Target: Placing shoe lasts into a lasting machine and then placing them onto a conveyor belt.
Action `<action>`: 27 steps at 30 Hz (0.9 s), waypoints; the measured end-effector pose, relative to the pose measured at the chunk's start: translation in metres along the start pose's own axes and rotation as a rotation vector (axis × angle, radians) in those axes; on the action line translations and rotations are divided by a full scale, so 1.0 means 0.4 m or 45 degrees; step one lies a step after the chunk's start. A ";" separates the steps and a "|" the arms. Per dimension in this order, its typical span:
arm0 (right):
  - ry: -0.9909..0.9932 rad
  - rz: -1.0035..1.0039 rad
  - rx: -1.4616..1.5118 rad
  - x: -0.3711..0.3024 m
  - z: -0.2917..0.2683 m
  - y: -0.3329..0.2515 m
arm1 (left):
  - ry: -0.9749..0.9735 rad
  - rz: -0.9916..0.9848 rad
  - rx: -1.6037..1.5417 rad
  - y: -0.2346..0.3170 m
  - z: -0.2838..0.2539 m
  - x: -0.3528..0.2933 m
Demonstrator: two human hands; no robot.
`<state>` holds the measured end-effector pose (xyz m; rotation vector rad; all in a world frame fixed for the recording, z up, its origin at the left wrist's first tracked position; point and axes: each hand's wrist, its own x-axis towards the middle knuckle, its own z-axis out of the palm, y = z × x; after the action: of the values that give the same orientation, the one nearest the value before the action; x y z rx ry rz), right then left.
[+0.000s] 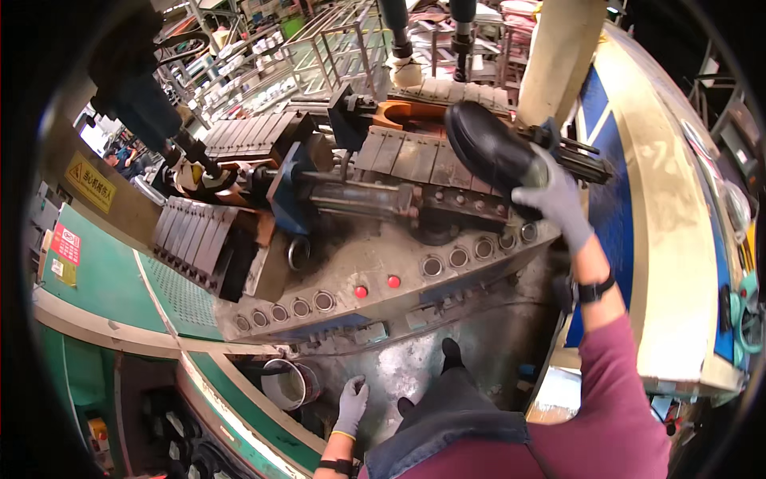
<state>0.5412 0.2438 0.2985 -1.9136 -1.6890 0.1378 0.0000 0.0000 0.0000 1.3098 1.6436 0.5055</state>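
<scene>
My right hand (550,195), in a pale grey glove, is closed on the heel end of a black shoe (483,148). The shoe is tilted, its toe pointing up and to the left, over the machine's right-hand set of metal plates (415,157). My left hand (352,405), also gloved, hangs low beside my legs near a white bucket (305,383). Its fingers are curled in, and whether anything is inside them is hidden.
The machine's front ledge (339,275) carries two red buttons (377,287) and rows of round dials (459,257). Another plate set (195,239) stands at the left. A cream and blue housing (654,215) borders the right, with a green panel (112,263) at the left.
</scene>
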 end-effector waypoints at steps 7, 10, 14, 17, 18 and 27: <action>-0.321 -0.252 -0.443 0.567 0.076 0.054 | 0.320 -0.242 -0.028 0.033 0.093 0.004; -0.442 -0.354 -0.478 0.693 0.182 0.077 | 0.353 -0.445 0.039 -0.012 0.122 -0.063; -0.679 -0.347 -0.257 0.773 0.278 0.079 | 0.394 -0.610 0.031 -0.037 0.176 -0.089; -0.686 -0.329 -0.215 0.811 0.345 0.134 | 0.424 -0.670 -0.069 -0.007 0.200 -0.083; -0.683 -0.358 -0.167 0.826 0.369 0.147 | 0.447 -0.692 -0.129 -0.001 0.207 -0.081; -0.777 -0.373 0.089 0.833 0.471 0.186 | 0.518 -0.723 -0.207 -0.002 0.200 -0.042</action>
<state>0.5883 0.6190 0.2040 -1.6396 -2.2978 0.7131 0.0676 -0.0339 -0.0315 0.5943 2.1535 0.5604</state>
